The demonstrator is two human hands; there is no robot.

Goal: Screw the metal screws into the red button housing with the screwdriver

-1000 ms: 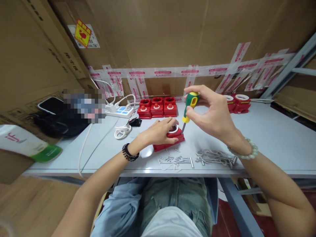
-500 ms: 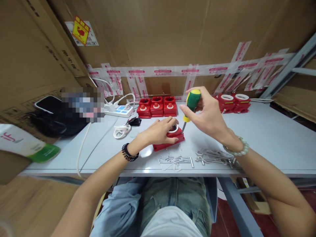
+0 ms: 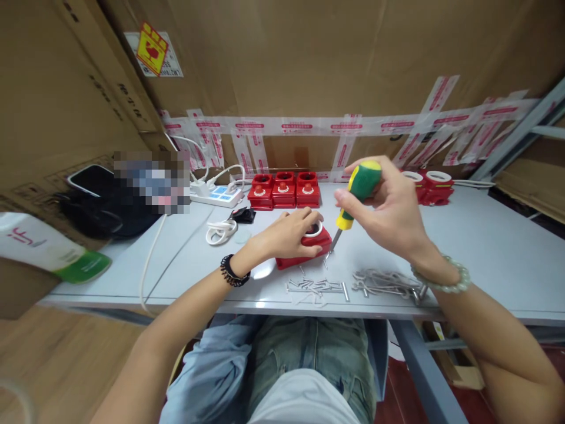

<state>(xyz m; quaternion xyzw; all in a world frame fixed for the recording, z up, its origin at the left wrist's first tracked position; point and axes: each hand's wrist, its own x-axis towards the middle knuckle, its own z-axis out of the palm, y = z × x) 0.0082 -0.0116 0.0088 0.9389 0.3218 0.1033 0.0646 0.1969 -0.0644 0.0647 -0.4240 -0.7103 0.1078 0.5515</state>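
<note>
My left hand [image 3: 289,235] grips a red housing [image 3: 325,240] with a white ring on top, its fingers over the top and thumb at the near side. A screwdriver [image 3: 365,181] with a green and yellow handle is in my right hand [image 3: 397,218], tilted with its tip down and left. That tip is just off the housing's right corner, close to a small screw [image 3: 325,264] near the tabletop; whether they touch is too small to tell. Several loose screws [image 3: 315,286] and a metal pin [image 3: 345,291] lie near the front edge.
Three red housings [image 3: 285,191] stand in a row at the back, and more with white rings [image 3: 436,188] sit back right. Metal hooked rods [image 3: 384,281] lie front right. A power strip [image 3: 220,194], coiled white cable [image 3: 218,232] and green-white tube [image 3: 53,250] are on the left.
The screwdriver has come away from the housing's right corner and its tip has moved lower, toward the loose screws. My left hand keeps its hold on the housing. The view has shifted slightly.
</note>
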